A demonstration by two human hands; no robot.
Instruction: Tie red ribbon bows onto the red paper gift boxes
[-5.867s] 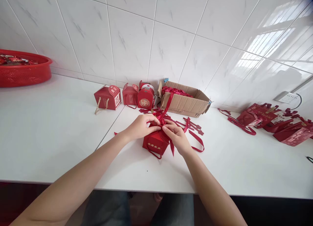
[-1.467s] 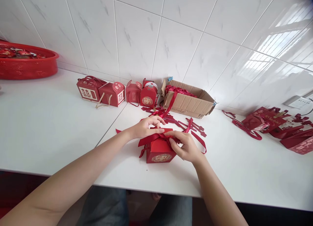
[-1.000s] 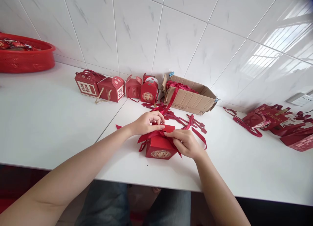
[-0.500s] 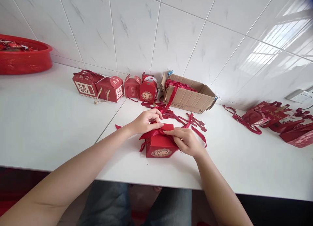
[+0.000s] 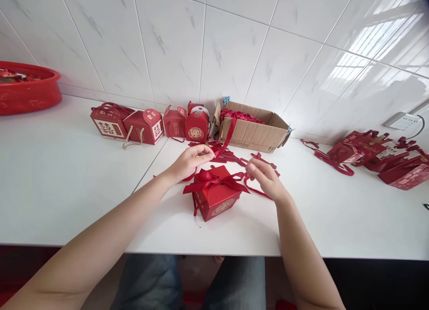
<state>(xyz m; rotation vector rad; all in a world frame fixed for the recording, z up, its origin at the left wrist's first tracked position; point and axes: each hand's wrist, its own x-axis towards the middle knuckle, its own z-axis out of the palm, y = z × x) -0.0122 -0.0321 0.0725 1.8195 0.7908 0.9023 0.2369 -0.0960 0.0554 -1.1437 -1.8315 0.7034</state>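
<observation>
Flanking the red box (image 5: 217, 196) and its bow (image 5: 217, 181), your left hand (image 5: 192, 162) and right hand (image 5: 266, 177) curl narrow — whether either pinches anything, I can't tell.

A small red box (image 5: 219, 198) topped with a red ribbon bow (image 5: 215, 181) sits on a white tabletop (image 5: 60, 194). Just behind it I see a person's left hand (image 5: 188, 163), fingertips together, near a ribbon (image 5: 230, 133) trailing from a cardboard carton (image 5: 251, 139). The right hand (image 5: 267, 179) curls loosely beside the box. Several red boxes (image 5: 144, 127) line the tiled wall (image 5: 177, 42).
</observation>
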